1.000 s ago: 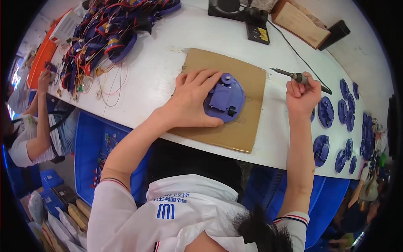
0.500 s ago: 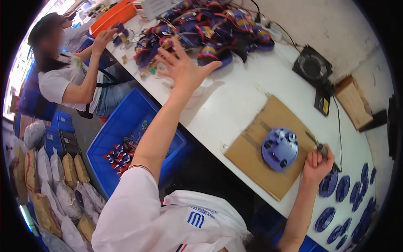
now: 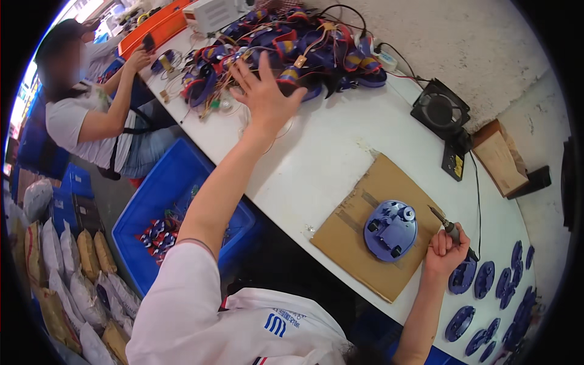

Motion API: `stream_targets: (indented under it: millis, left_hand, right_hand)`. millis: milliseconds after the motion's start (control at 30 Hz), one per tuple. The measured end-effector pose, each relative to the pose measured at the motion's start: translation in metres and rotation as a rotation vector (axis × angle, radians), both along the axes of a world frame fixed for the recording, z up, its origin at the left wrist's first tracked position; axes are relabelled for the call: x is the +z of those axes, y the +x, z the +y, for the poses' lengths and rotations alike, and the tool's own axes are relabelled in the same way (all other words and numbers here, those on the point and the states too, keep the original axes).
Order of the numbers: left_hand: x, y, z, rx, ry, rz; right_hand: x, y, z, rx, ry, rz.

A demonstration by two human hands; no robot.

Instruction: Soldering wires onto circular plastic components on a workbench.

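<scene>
My left hand (image 3: 267, 100) is stretched over the far part of the table, fingers spread and holding nothing. Its fingertips overlap the near edge of a pile of purple, red and yellow plastic shells (image 3: 286, 45) with loose wires; whether they touch is unclear. At the right, my right hand (image 3: 447, 248) grips a soldering iron (image 3: 451, 229) by its grey handle, tip pointing up and left. Beside it, a rounded purple plastic housing (image 3: 383, 234) with black parts and a small silvery cylinder lies on a sheet of brown cardboard (image 3: 344, 228).
Several purple plastic pieces (image 3: 460, 322) lie at the right. A black fan (image 3: 439, 109) and an open carton (image 3: 500, 155) stand by the wall. A blue bin (image 3: 131, 222) with small red parts sits below the table's left edge. A co-worker (image 3: 91, 115) sits at the far left.
The whole view has shifted a little, with table items lower and further left. My left hand is still spread near the shell pile; my right hand still holds the soldering iron.
</scene>
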State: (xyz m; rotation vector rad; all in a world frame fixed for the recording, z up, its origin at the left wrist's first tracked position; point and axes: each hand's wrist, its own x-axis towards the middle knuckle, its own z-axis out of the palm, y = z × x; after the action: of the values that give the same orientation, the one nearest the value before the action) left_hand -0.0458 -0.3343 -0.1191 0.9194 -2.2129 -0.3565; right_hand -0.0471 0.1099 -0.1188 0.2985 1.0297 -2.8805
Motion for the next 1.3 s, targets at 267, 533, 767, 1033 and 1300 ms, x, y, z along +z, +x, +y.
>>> stream_targets:
  millis: [267,533,767,1033,1300]
  left_hand:
    - [0.043,-0.101,0.072,-0.582,-0.775,0.058]
    - [0.054,-0.142,0.039,-0.464,-0.274,0.227]
    - [0.053,-0.121,0.012,-0.025,-0.259,0.355]
    - [0.03,-0.097,0.038,-0.234,-0.339,-0.169]
    - [0.022,-0.087,0.019,-0.209,-0.339,-0.167]
  right_hand:
    - [0.001,0.008,-0.001,-0.064,-0.003,-0.034]
    - [0.0,0.008,0.002,0.045,-0.082,-0.058]
    - [0.002,0.002,-0.001,0.091,-0.136,-0.067]
    - [0.003,0.005,0.002,0.044,-0.108,-0.102]
    - [0.001,0.01,0.003,0.071,-0.09,-0.084]
